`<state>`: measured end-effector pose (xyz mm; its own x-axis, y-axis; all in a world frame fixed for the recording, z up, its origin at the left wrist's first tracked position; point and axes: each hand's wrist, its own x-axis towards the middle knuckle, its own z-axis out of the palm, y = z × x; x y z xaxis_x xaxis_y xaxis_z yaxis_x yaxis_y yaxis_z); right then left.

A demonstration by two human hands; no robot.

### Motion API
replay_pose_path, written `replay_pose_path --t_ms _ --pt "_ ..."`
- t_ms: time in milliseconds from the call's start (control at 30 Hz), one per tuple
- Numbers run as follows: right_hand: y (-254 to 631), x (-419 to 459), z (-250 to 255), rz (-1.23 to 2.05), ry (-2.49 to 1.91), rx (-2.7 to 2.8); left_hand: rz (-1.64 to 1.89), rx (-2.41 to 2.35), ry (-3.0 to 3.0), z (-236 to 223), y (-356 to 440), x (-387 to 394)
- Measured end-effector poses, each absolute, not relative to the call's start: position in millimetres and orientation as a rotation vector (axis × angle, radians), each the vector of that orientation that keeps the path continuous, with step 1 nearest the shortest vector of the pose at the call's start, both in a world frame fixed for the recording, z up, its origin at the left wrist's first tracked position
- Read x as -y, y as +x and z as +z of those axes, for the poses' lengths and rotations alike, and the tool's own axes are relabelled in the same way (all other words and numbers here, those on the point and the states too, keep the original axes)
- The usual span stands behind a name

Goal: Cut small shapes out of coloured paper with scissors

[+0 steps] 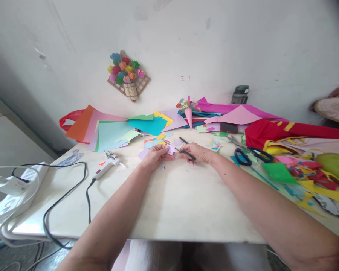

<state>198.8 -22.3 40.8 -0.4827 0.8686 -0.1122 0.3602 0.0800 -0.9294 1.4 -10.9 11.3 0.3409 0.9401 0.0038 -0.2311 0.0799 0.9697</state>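
Observation:
My left hand (154,156) pinches a small piece of lilac paper (172,149) above the middle of the table. To its right, my right hand (197,152) is closed around the black handles of a small pair of scissors (188,154). The scissors point left toward the paper, their blades close to it; whether they touch it I cannot tell. Small cut pieces in blue, yellow and orange (155,142) lie just behind my left hand. A black pen-like stick (183,140) lies behind the scissors.
A hot glue gun (106,168) with a black cord lies at left, near a power strip (24,192). Coloured sheets (111,133) spread along the back. Larger scissors (251,153), green paper (279,172) and scraps lie at right. A phone (228,128) rests behind.

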Motion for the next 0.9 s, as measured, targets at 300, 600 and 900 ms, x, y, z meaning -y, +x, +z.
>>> replay_pose_path --t_ms 300,600,900 --pt "208.2 6.4 26.3 1.333 -1.131 1.654 1.019 -0.88 1.248 10.1 2.0 10.9" --pt "199.4 11.8 33.4 1.287 -0.975 1.493 0.917 -0.904 1.356 9.5 2.7 9.4" --pt "185.7 10.1 27.4 1.213 -1.013 1.427 0.917 -0.952 1.396 11.4 6.3 11.6"
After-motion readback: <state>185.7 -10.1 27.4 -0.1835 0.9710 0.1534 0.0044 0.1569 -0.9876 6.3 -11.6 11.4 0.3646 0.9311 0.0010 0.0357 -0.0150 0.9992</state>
